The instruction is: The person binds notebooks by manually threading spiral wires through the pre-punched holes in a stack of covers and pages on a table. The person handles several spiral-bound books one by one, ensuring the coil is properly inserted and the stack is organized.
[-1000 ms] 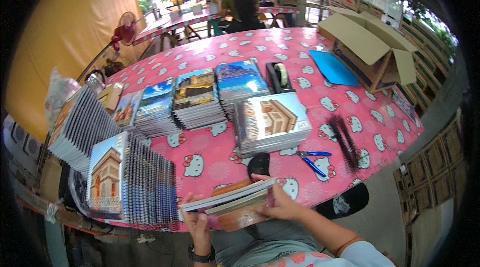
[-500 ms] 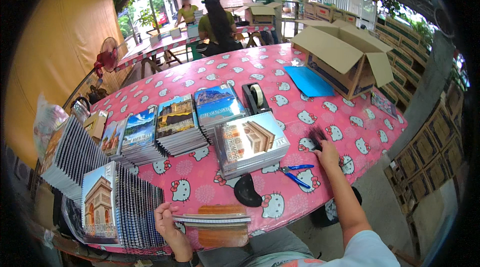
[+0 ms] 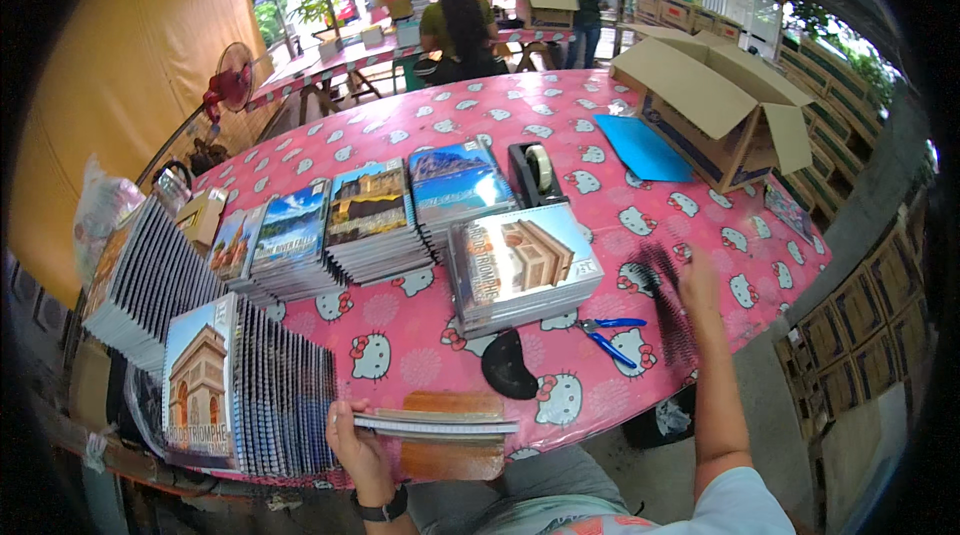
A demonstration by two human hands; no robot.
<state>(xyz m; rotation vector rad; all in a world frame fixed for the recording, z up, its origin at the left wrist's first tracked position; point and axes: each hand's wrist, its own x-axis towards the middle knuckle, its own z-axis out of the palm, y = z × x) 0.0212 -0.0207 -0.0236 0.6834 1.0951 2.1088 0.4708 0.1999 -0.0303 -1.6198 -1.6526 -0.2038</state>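
Observation:
My left hand grips the left end of a notebook held edge-on, its pale page edges facing up, over a brown wooden block at the table's near edge. To the right, my right hand is closed on black spiral binding coils, smeared by motion. Blue-handled cutters lie open on the table just left of the coils. A black curved object rests between the cutters and the block. Beyond it stands a stack of notebooks with an arch on the cover.
Spiral-bound notebooks stand in a row at the left. More stacks sit behind, beside a tape dispenser. An open carton and a blue sheet lie far right. People work at another table.
My right hand has moved right with the coils, which now stretch out longer toward the near edge. My left hand keeps its hold on the notebook. The whole view has shifted slightly.

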